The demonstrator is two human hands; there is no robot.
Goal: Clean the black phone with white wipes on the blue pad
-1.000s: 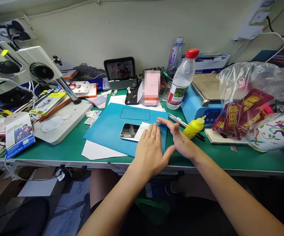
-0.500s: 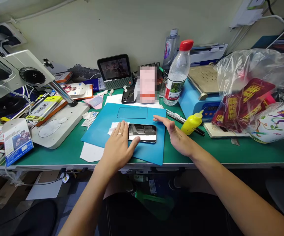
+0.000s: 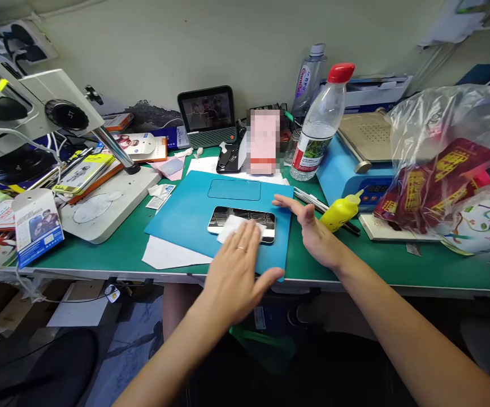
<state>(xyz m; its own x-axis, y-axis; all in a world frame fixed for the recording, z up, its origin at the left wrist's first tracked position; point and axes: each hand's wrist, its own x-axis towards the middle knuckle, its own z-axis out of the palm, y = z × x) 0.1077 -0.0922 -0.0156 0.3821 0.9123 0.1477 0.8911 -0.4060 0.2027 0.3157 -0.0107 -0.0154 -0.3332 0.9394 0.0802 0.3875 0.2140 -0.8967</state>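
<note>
A phone (image 3: pixel 245 217) with a shiny glass face lies flat on a blue work mat (image 3: pixel 194 217) on the green bench. My left hand (image 3: pixel 236 271) lies flat with its fingers together, pressing a white wipe (image 3: pixel 230 229) onto the phone's glass. My right hand (image 3: pixel 312 232) stands on its edge against the right end of the phone, fingers straight, holding nothing.
A microscope stand (image 3: pixel 100 206) sits at the left with boxes and leaflets around it. Behind the mat are a small screen (image 3: pixel 206 113), a dark phone (image 3: pixel 228 161) and two water bottles (image 3: pixel 319 127). At the right are a blue heating plate (image 3: pixel 355 169), a yellow squeeze bottle (image 3: pixel 340 212) and a plastic bag (image 3: pixel 439 158).
My left hand slid the wipe from the phone's right end to its left end, then back onto the middle. My right hand stayed by the phone's right end.
</note>
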